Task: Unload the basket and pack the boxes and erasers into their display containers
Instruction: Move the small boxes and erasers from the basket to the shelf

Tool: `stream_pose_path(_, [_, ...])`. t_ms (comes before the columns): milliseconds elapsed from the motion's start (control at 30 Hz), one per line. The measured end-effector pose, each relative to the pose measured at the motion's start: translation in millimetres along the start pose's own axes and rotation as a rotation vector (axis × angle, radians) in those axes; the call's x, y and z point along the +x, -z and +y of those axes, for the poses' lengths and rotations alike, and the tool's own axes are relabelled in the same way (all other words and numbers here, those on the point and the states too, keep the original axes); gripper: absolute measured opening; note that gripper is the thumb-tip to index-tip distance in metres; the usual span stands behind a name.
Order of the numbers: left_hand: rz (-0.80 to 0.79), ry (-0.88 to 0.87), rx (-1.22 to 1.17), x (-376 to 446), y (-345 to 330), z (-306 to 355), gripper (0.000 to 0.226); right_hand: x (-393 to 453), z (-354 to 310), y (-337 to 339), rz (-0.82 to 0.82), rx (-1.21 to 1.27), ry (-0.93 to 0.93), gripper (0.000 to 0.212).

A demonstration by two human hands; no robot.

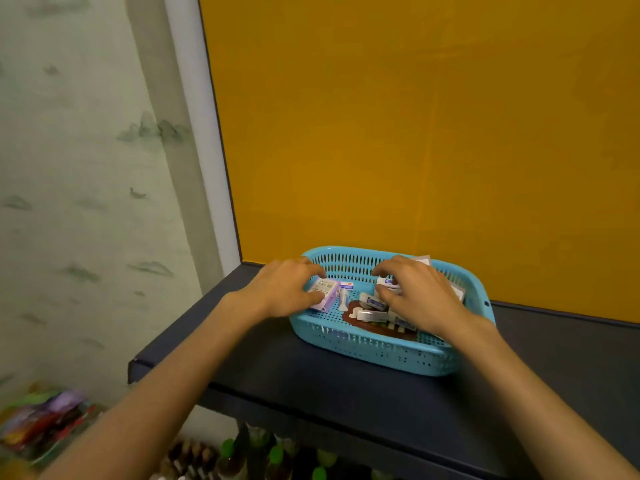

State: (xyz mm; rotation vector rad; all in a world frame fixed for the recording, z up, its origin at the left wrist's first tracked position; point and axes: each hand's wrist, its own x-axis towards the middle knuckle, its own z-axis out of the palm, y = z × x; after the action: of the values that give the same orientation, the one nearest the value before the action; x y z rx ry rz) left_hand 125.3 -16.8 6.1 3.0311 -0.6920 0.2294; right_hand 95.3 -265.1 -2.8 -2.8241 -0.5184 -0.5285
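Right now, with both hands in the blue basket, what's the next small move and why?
Probably lift the purple box straight up and out of the blue basket. The left hand already grips it at the basket's left end, and nothing lies on top. The right hand looks to be pinching a white eraser and could lift too.

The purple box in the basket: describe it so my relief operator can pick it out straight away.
Find the blue basket on the dark shelf in front of the yellow wall. At its left end, the left hand grips the purple box. It is the only lilac item, with a white printed face, larger than the small white erasers near the basket's middle and right.
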Motion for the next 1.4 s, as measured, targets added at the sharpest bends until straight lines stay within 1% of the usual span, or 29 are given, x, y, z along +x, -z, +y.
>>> stream_pose_path(133, [-0.152,-0.072,0.047,34,-21,-15,0.066,11,2,-7,-0.038,-0.017,-0.016,0.029])
stream_pose_path(200, [-0.218,-0.113,0.118,48,-28,-20,0.075,16,5,-9,-0.054,-0.03,-0.019,0.028])
stream_pose_path(300, [-0.274,-0.185,0.219,63,-36,-25,0.087,24,9,-11,-0.082,-0.048,-0.037,0.026])
stream_pose_path(467, [-0.36,-0.272,0.266,81,-48,-33,0.097,29,9,-16,-0.151,-0.064,-0.062,0.022])
stream_pose_path(633, [-0.337,-0.332,0.249,96,-46,-37,0.092,35,9,-23,-0.218,-0.051,-0.074,0.018])
stream_pose_path(767, [-0.246,-0.396,0.261,99,-51,-42,0.081,38,11,-31,-0.275,-0.028,-0.084,0.016])
stream_pose_path(900, [-0.203,-0.451,0.253,105,-50,-45,0.07,38,14,-35,-0.307,-0.012,-0.105,0.016])
stream_pose_path(1033, [-0.209,-0.405,0.108,106,-48,-44,0.06,34,15,-38,-0.326,0.005,-0.141,0.02])
stream_pose_path(1167, [-0.154,-0.376,-0.169,109,-47,-46,0.037,34,17,-40,-0.355,-0.013,-0.152,0.03])
stream_pose_path(1400, [-0.011,-0.254,-0.686,97,-39,-48,0.031,39,16,-47,-0.412,-0.107,-0.104,0.042])
